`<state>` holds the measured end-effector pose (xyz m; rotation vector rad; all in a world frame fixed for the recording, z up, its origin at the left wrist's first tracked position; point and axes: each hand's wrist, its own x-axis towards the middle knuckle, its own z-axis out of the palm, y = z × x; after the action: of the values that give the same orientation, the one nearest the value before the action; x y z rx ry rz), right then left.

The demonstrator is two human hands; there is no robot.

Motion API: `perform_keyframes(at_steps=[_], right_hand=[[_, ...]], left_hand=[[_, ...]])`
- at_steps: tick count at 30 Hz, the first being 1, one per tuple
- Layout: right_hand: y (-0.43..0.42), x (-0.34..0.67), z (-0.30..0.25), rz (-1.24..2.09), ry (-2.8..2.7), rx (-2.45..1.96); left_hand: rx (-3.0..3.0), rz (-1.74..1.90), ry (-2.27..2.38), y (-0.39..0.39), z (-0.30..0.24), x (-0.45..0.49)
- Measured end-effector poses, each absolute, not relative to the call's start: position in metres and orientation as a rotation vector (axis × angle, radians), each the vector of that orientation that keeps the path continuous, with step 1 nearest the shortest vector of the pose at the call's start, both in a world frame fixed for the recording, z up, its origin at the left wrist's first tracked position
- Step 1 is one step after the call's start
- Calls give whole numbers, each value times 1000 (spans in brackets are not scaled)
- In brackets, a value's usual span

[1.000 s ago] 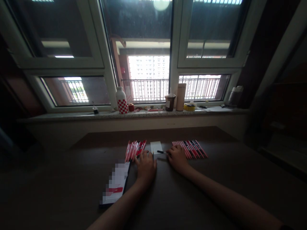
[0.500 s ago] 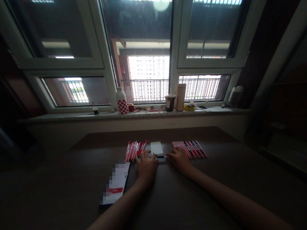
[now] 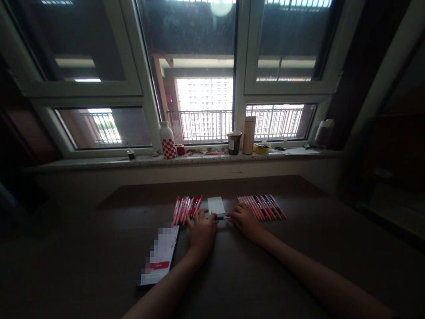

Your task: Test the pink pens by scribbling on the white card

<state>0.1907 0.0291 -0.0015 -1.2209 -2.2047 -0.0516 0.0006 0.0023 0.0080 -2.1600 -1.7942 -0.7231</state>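
Right hand (image 3: 246,219) pinching a slim black tool (image 3: 220,218), far end at the left hand (image 3: 202,230), whose grip I can't tell!

From where I stand: both forearms bare. Left forearm (image 3: 169,281) angles forward and inward; right forearm (image 3: 308,266) reaches in on a longer, flatter diagonal. Left hand (image 3: 203,228) palm down, knuckles bent, outer fingers (image 3: 188,221) fanned out to the person's left. Right hand (image 3: 246,220) palm down too, fingers curled close, thumb and index tips pinched, pointing across at the left. Hands near each other, not touching.
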Motion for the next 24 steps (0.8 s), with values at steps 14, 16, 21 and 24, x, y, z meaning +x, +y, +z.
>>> perform_keyframes(at_steps=[14,16,21,24], right_hand=[[32,190,-5,-138,-2122,-1215],[32,190,-6,-145,-2110,-1219],[31,191,-7,-166,-2106,-1228],[31,192,-6,-174,-2108,-1252]], left_hand=[[-2119,-721,-1844,2,6,-1],[-2114,-721,-1850,3,5,-1],[-2096,-716,-1848,3,5,-2],[-2079,-723,-1847,2,5,-2]])
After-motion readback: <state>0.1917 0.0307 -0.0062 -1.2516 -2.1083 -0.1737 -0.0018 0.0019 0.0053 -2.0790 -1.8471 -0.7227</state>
